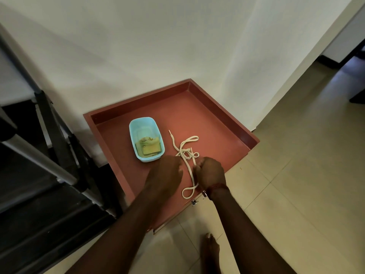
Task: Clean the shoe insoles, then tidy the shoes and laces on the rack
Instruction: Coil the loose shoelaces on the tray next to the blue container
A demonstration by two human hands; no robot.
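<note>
A cream shoelace (189, 171) lies tangled in loops on the floor of a reddish-brown open drawer (221, 119). My left hand (167, 171) rests over the lace's left strands, fingertips at the knot; whether it pinches a strand is hidden. My right hand (210, 173) is curled and grips the lace just right of the knot. One loop of the lace trails back between my wrists. A light blue plastic tub (138, 127) holding a folded yellow-green cloth (149, 148) stands to the left of the lace.
A dark shoe rack with metal tubes (39, 155) stands to the left. The drawer backs onto a white wall (158, 46). Beige floor tiles (296, 175) spread to the right, and my bare foot (210, 252) stands below the drawer front, beside its metal knobs (199, 198).
</note>
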